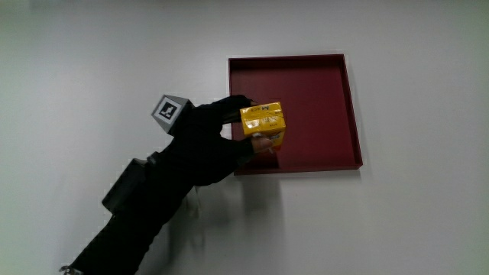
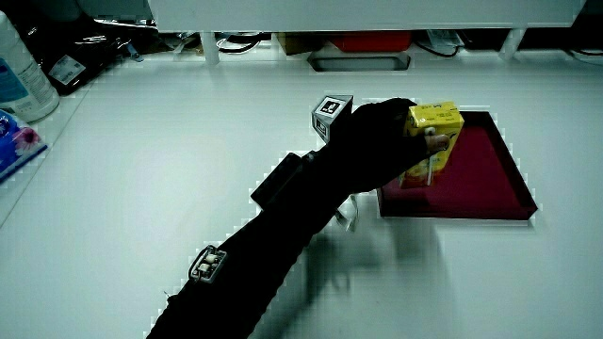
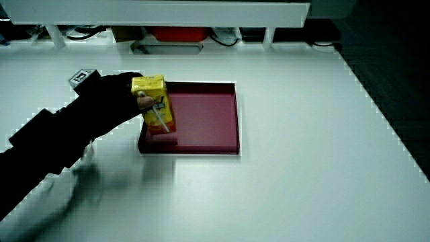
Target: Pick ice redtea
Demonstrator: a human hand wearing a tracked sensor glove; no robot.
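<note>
a: where is the ice redtea carton now?

b: it stands upright in the dark red tray, at the corner of the tray that is nearest to the person. the hand is closed around it; the fingers wrap the yellow carton from the side, and a thumb tip shows on its front in a side view.

a: and the edges?

b: the carton is close to the tray's low rim, just inside it. whether its base touches the tray floor or is a little lifted, i cannot tell. the forearm reaches across the white table toward the tray corner.

a: is there free room?

b: the rest of the tray holds nothing, and the table around the tray is bare. the patterned cube sits on the back of the hand, outside the tray.
</note>
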